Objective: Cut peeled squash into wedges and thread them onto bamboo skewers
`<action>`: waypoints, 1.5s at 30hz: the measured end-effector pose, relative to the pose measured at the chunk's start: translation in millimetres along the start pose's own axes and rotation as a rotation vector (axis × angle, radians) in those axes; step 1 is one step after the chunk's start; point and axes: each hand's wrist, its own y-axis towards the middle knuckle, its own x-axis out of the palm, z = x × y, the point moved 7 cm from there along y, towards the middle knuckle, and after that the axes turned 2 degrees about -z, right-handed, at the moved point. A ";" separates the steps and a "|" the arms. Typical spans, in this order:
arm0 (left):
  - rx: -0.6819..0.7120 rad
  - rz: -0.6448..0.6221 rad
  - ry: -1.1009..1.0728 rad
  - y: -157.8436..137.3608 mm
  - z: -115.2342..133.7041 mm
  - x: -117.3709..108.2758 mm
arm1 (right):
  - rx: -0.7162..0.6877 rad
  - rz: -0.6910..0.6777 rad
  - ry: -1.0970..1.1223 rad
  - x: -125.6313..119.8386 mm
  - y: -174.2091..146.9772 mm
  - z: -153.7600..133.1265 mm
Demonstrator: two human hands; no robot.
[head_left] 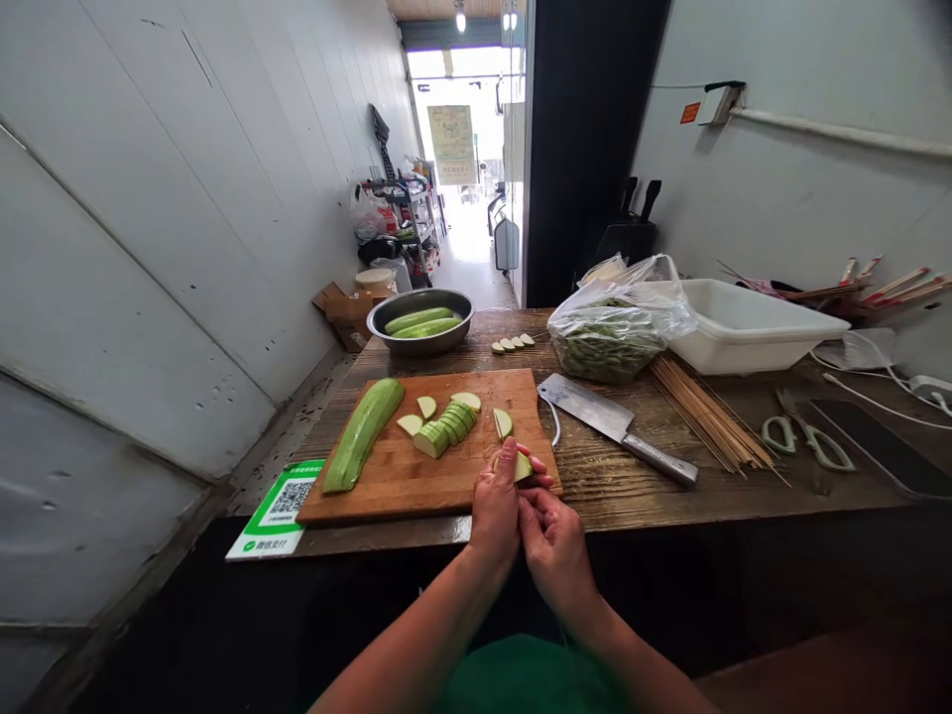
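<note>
My left hand (497, 506) is closed round a half-moon zucchini slice (524, 466) above the cutting board's near right corner. Right beside it, my right hand (554, 540) pinches a thin skewer, mostly hidden by the fingers; its point of contact with the slice cannot be made out. On the wooden cutting board (402, 494) lie a row of cut zucchini slices (446, 428), several loose half-moons (503, 424), and a long peeled zucchini (364, 436) along the left side.
A cleaver (595, 407) lies right of the board, near bamboo skewers (706, 416), scissors (807, 436) and a phone (885, 446). Behind are a metal bowl (420, 342) with zucchini, skewered slices (513, 344), a plastic bag (617, 327) and a white tub (759, 342). A QR-code sign (275, 521) sits left.
</note>
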 end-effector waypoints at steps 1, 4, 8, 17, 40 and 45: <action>0.001 -0.007 0.000 0.0 -0.2 1.3 | 0.020 0.007 0.000 -0.9 0.3 2.4; 0.019 -0.026 -0.008 0.3 1.3 5.7 | 0.057 0.021 0.020 -3.4 0.6 7.7; 0.037 -0.011 0.001 1.6 3.7 7.4 | 0.047 -0.007 0.037 -4.5 -4.6 5.8; 0.039 0.011 0.055 -3.9 -3.7 7.8 | 0.018 0.010 -0.063 -7.6 -12.4 -0.4; 0.607 -0.312 1.387 23.0 77.0 24.3 | 0.223 0.058 0.164 -51.8 -12.9 36.3; 0.406 -0.660 1.954 65.6 55.3 26.1 | 0.187 0.026 0.156 -52.1 -10.7 35.2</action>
